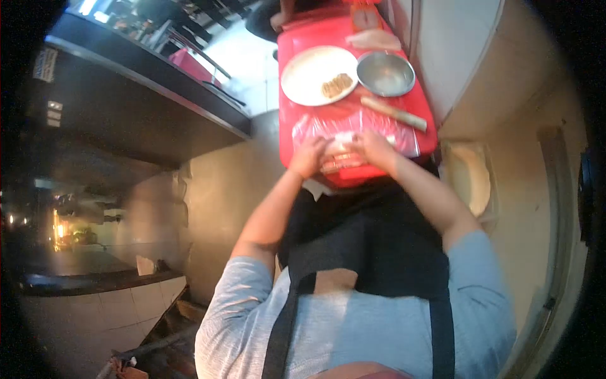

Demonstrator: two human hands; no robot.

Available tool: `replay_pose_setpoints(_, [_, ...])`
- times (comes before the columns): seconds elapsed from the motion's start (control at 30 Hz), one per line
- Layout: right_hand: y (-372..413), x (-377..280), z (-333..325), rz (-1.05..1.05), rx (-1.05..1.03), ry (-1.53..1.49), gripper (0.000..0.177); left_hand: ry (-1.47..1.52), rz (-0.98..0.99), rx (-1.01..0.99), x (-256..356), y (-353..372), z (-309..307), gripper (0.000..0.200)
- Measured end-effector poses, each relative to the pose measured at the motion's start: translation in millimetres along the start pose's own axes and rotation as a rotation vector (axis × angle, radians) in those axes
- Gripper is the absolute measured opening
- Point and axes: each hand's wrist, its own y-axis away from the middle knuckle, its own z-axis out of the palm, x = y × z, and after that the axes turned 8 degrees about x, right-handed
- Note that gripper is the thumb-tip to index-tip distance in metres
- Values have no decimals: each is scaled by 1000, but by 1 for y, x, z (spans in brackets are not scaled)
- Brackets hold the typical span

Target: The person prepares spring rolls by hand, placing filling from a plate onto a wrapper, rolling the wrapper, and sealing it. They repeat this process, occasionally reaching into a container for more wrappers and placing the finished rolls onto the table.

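A clear, shiny plastic sheet (pixel 309 128) lies at the near end of the red table. My left hand (pixel 308 158) has its fingers curled onto the sheet's left part. On the right part, my right hand (pixel 374 150) is closed in the same way, its fingers bent inward. Between the two hands is a pale, brownish strip (pixel 344 163) in or under the plastic; blur hides what it is. Just beyond the right hand, a wooden rolling pin (pixel 394 114) lies slantwise. Both sets of fingertips are partly hidden.
A white plate (pixel 309 76) with a small heap of brown food (pixel 337 85) stands farther back on the red table (pixel 287 120). Beside it are a metal bowl (pixel 386 74) and a pale cloth-like item (pixel 374 40). A person's hand (pixel 278 21) shows at the far edge.
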Motion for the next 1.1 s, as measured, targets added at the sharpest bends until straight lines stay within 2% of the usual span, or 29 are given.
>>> replay_pose_setpoints(0.03, [-1, 1, -1, 80, -54, -38, 23, -64, 43, 14, -4, 2, 2, 39])
replay_pose_setpoints(0.07, [0, 0, -3, 66, -68, -23, 23, -55, 88, 89, -16, 7, 10, 31])
replay_pose_setpoints(0.17, [-5, -7, -19, -42, -96, 69, 25, -34, 62, 119, -16, 7, 5, 22])
replay_pose_setpoints(0.23, [-6, -5, -19, -19, -99, 71, 26, -38, 81, 143, -13, 2, 0, 18])
replay_pose_setpoints(0.37, [-12, 7, -10, 20, -128, 101, 29, -52, 41, 99, -28, -7, 3, 22])
replay_pose_setpoints(0.47, [-12, 4, -16, -74, -136, 103, 30, -49, -45, 94, -16, -12, -6, 19])
replay_pose_setpoints(0.57, [-13, 6, -19, -58, -198, 112, 31, -118, -1, 46, -32, -10, -2, 20])
replay_pose_setpoints(0.67, [-15, 5, -14, 20, -130, 172, 31, -193, 80, 129, -28, -13, -6, 21])
replay_pose_setpoints(0.77, [-17, 7, -13, -26, -116, 228, 30, -213, 147, 249, -12, -15, -5, 20])
replay_pose_setpoints(0.87, [-17, 12, -11, -11, -153, 202, 31, -171, 143, 124, -25, -14, 3, 20])
replay_pose_setpoints(0.97, [-20, 16, -21, 62, -299, 65, 31, -178, 92, 93, -34, -14, 5, 17])
replay_pose_setpoints(1.1, [-29, 21, -26, 93, -351, 172, 30, -265, 32, 66, -34, -23, -2, 17])
